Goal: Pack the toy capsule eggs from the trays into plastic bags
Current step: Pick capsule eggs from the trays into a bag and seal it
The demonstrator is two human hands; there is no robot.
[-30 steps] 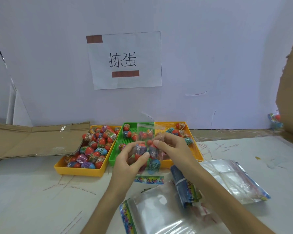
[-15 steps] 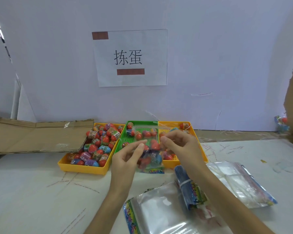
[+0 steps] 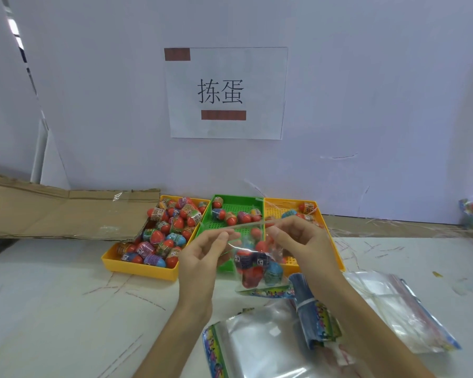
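Note:
A clear plastic bag [image 3: 253, 264] with several capsule eggs inside hangs above the table's middle. My left hand [image 3: 202, 253] pinches the left end of its top edge and my right hand [image 3: 302, 241] pinches the right end, stretching the opening flat. Behind it stand three trays: a yellow tray [image 3: 137, 267] on the left heaped with red, blue and purple eggs, a green tray [image 3: 238, 199] with a few eggs at its back, and a yellow tray [image 3: 332, 242] on the right with a few eggs.
Empty printed bags lie near me: a flat one [image 3: 257, 342], a rolled bundle [image 3: 316, 317] and a stack [image 3: 402, 312] at right. Flattened cardboard [image 3: 60, 214] lies at back left. A filled bag [image 3: 471, 211] sits far right by the wall.
Both hands have shifted from gripping the bag's body to pinching its top edge and have pulled apart, stretching the opening; the eggs have settled to the bottom.

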